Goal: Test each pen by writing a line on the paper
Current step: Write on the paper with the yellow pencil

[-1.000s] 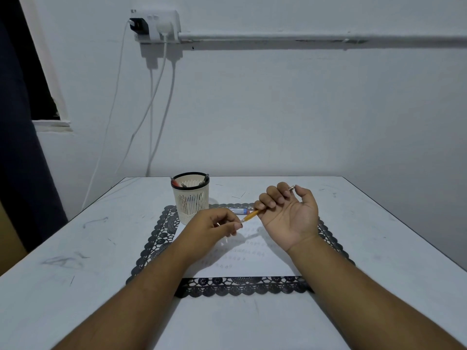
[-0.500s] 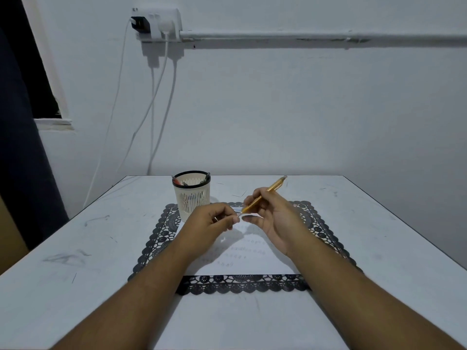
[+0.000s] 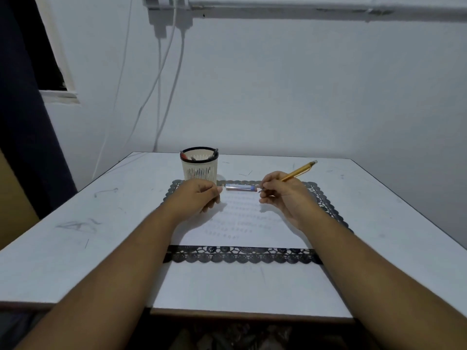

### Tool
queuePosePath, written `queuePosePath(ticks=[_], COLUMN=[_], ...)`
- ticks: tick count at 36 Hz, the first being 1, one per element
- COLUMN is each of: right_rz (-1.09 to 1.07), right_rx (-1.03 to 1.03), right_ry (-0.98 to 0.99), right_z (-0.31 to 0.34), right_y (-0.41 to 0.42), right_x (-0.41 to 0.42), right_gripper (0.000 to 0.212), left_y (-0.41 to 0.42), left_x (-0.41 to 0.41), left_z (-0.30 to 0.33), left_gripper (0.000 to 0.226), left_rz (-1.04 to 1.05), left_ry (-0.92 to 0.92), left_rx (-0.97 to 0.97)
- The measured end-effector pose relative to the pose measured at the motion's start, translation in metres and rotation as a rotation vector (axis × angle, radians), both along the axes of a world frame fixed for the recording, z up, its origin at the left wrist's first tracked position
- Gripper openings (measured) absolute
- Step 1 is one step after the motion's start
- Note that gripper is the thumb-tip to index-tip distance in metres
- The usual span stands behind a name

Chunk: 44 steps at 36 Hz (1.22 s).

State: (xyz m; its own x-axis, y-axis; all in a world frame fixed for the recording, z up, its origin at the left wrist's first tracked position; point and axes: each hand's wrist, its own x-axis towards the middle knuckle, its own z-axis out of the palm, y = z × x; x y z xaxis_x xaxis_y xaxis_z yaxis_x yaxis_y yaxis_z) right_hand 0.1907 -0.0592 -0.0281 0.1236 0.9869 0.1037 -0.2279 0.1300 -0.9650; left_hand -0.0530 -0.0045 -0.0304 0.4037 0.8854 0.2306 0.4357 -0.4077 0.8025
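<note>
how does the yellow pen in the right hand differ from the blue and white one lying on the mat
The slim yellow pen is held in the right hand, tilted with its tip down toward the white paper; the short blue-and-white pen lies flat and untouched at the black lace mat's far edge. Yellow looks longer and thinner. Both are out of the cup.

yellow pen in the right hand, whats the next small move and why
Probably lower the yellow pen tip onto the paper and draw a line: the right hand already holds it in a writing grip, tip just above the sheet's far edge.
</note>
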Motion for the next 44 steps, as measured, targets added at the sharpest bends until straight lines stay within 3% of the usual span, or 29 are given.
queuePosePath(ticks=[3, 7, 17, 26, 34, 44], right_rz=[-0.003, 0.037, 0.149, 0.197, 0.259, 0.257], right_rx=[-0.013, -0.029, -0.054, -0.092, -0.092, -0.086], right_ry=[-0.098, -0.168, -0.235, -0.227, -0.294, -0.305], right_z=[-0.006, -0.012, -0.018, -0.018, -0.011, -0.019], right_y=[0.000, -0.001, -0.007, 0.011, 0.037, 0.064], right_x=[0.001, -0.002, -0.021, -0.052, -0.091, -0.115], right_gripper=[0.021, 0.021, 0.018, 0.016, 0.017, 0.017], left_y=[0.003, 0.005, 0.010, 0.022, 0.047, 0.077], left_x=[-0.003, -0.005, -0.016, -0.039, -0.050, -0.065], left_z=[-0.003, -0.005, 0.001, 0.005, 0.011, 0.004], left_gripper=[0.040, 0.039, 0.037, 0.043, 0.032, 0.039], left_rz=[0.049, 0.058, 0.136, 0.279, 0.204, 0.147], left_ry=[0.096, 0.091, 0.092, 0.289, 0.524, 0.587], left_rx=[-0.029, -0.090, -0.117, -0.177, -0.242, -0.289])
